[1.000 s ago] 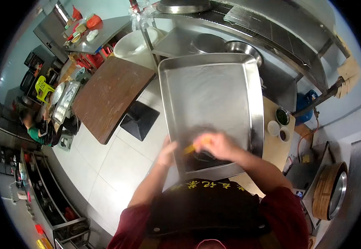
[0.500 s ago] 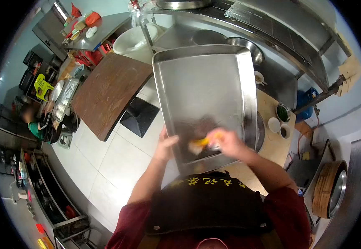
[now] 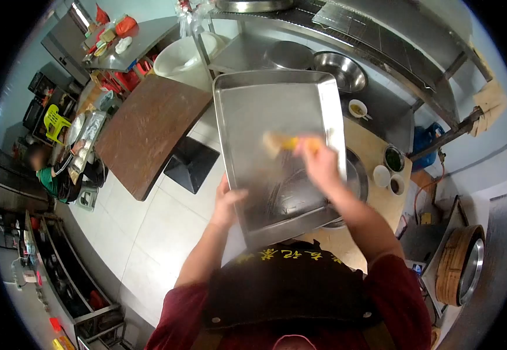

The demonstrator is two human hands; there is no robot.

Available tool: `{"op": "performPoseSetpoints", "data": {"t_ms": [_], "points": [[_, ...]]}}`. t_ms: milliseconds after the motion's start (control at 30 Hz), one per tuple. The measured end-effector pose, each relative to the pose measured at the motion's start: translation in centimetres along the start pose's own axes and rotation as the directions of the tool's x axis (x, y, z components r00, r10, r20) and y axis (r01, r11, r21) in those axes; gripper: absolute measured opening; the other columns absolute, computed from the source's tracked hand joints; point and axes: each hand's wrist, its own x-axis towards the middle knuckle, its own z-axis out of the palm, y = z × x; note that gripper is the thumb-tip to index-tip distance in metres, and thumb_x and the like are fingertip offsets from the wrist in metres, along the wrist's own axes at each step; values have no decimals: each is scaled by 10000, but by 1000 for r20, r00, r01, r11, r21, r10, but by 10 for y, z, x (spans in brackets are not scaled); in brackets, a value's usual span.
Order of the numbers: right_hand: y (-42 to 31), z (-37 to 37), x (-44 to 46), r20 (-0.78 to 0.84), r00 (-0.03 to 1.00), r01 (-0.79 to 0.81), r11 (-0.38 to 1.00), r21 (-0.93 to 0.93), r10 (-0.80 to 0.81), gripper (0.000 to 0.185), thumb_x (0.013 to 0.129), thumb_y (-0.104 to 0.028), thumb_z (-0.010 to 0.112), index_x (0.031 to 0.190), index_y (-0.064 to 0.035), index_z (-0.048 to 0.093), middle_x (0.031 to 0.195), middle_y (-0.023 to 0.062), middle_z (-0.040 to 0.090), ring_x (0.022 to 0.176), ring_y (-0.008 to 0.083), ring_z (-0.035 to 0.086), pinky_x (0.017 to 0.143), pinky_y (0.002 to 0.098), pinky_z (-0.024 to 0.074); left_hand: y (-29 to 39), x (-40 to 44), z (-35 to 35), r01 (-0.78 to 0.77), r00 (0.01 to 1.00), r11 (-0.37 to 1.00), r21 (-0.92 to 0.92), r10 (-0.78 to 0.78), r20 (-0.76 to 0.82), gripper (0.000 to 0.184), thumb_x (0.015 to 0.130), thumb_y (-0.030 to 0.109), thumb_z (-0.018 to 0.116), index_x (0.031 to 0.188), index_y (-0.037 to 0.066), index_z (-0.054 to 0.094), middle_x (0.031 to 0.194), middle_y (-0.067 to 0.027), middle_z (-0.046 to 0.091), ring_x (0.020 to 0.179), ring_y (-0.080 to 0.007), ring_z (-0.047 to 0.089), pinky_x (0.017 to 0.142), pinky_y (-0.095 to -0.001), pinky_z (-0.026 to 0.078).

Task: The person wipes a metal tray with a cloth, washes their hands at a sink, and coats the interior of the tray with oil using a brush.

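A rectangular metal baking tray [image 3: 274, 108] is held tilted in front of me, above a light wooden worktop [image 3: 352, 133]. My left hand [image 3: 226, 204] grips its left rim, thumb over the edge and fingers hidden underneath. In my right hand [image 3: 319, 162] is a pastry brush [image 3: 288, 142] with a yellow handle and pale bristles, blurred by motion. The bristles are over the middle of the tray, whose lower half shows wet, shiny streaks. A round dark metal pan [image 3: 356, 181] shows partly behind the tray's right side.
White cups [image 3: 381, 175] and a bowl of greens [image 3: 393, 158] stand on the worktop's right. A steel bowl [image 3: 341, 71] is behind, below a metal rack [image 3: 376, 41]. A brown table [image 3: 151, 128] stands left. A seated person [image 3: 48, 175] works far left. Bamboo steamer [image 3: 456, 265] at right.
My right hand has moved the brush up the tray, from near its lower end to the middle. The tray has shifted slightly left and down in view; my left hand keeps its grip.
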Motion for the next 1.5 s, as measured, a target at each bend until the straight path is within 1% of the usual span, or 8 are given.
{"op": "performPoseSetpoints", "data": {"t_ms": [200,367,500,600,700,933,1133,1500], "points": [[-38,11,23,104,698,716,688,-122,-708,190,795,12,588,978,-15,633,911,148,608,886,277,612,724,329,515,-4,3,4,-2,999,997,83,5,-43,589,647,163,633,1187,2,464,1022,-111,574,921,-244,577,829,-360,478],[-3,-7,-75,556,646,542,827,150,-524,121,821,-70,622,937,-37,621,857,91,625,749,209,625,651,319,523,11,3,7,-32,998,999,23,33,-61,586,639,81,590,1211,28,477,1064,-87,566,958,-202,550,825,-343,459],[44,-44,-20,4,997,-80,997,14,80,158,883,-66,528,1009,-61,624,873,110,660,687,179,639,631,277,519,15,3,-5,-77,991,988,131,90,-101,638,609,116,597,1230,37,471,1058,-75,556,951,-202,542,822,-324,443],[33,-29,-19,-258,939,215,973,-81,-228,105,845,-76,586,927,-54,648,924,106,649,770,170,631,662,288,518,21,4,9,-120,987,984,133,132,-92,648,600,121,587,1233,41,473,1056,-75,562,959,-204,539,831,-307,433],[24,5,-79,154,743,658,753,5,-651,119,848,-30,581,955,-37,632,916,110,637,792,187,622,709,264,495,22,4,8,-106,990,985,133,117,-79,648,597,114,584,1232,41,477,1060,-76,567,973,-204,535,842,-305,428],[14,-28,24,-318,927,260,951,167,-197,105,876,-33,539,947,3,607,882,110,649,809,218,630,728,280,497,25,-6,6,-100,992,979,179,113,-60,628,608,79,551,1231,32,479,1073,-69,568,982,-194,532,850,-302,426],[-8,13,-74,316,626,744,667,31,-713,142,801,-64,613,937,-24,622,935,140,597,775,254,624,656,321,520,26,-5,10,-125,983,982,145,142,-118,611,600,79,538,1207,27,487,1053,-69,568,964,-192,536,835,-302,433],[5,-48,85,281,619,707,365,-606,-733,119,787,-50,552,904,-48,572,845,98,508,763,247,563,598,370,491,33,-18,23,-152,971,954,258,193,-142,643,581,89,527,1219,16,481,1048,-74,567,958,-193,534,861,-297,417]]}}
